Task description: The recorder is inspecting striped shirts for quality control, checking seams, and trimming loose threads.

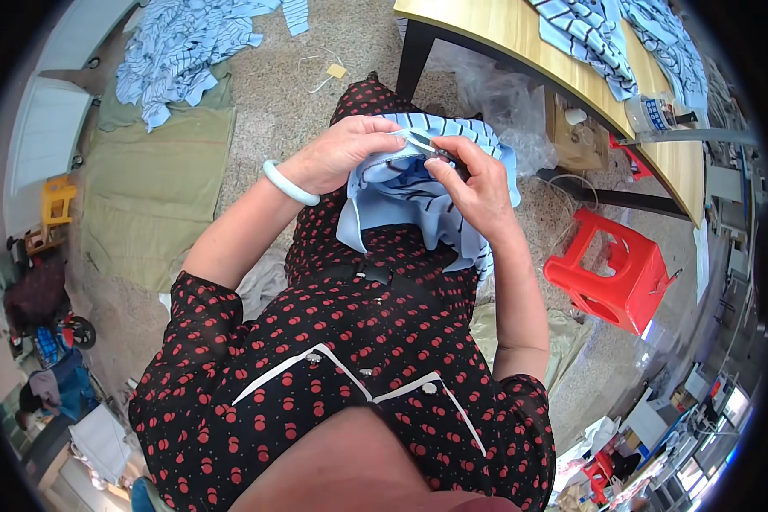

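Across my lap lies a light blue garment (384, 209) with dark stripes, its edge gathered up between my hands. My left hand (346, 155) pinches that edge between thumb and fingers; a pale bangle (290, 183) circles the wrist. In my right hand (480, 189) is a small pair of thread snips (421, 140), its blades pointing left toward the pinched edge. The handle is mostly covered by my fingers. Whether the blades touch a thread is too small to tell.
A wood-topped table (486, 24) at the upper right bears more striped garments (582, 43). Below it are clear plastic bags (508, 107) and a cardboard box (572, 136). A red stool (648, 277) stands at my right. Striped garments (183, 51) are heaped on a green cloth (158, 192) at the far left.
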A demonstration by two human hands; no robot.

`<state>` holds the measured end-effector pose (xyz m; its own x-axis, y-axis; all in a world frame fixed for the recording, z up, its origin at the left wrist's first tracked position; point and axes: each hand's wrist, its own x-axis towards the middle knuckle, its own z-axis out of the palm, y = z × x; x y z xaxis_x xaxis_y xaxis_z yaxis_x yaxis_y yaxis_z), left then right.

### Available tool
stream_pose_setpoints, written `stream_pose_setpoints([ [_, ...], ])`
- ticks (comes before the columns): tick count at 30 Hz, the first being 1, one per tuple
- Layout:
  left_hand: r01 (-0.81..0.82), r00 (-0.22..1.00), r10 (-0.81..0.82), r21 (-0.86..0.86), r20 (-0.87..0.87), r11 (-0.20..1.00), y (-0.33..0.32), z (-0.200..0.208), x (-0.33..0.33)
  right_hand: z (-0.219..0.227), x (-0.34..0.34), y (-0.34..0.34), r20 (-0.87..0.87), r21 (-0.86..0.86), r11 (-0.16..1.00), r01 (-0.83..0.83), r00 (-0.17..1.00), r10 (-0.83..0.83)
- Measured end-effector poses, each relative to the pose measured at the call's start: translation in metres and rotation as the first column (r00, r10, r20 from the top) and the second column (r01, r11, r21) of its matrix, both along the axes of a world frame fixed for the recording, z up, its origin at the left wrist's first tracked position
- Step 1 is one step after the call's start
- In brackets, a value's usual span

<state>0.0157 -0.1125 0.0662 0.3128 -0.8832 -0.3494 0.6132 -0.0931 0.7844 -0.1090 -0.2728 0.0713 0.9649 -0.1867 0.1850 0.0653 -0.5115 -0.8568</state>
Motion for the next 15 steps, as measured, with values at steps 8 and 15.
stream_pose_setpoints([
  [8, -0.013, 1.000, 0.013, 0.031, -0.012, 0.999, 0.0025, 0.0016, -0.0006, 0.0002, -0.0050, 0.0020, -0.010, 0.071, 0.994, 0.088, 0.996, -0.088],
  [15, 0.019, 1.000, -0.020, 0.051, 0.016, 0.999, 0.0041, 0.0005, 0.0000, -0.0004, 0.0033, 0.0025, -0.024, 0.071, 0.997, 0.032, 0.999, -0.031],
])
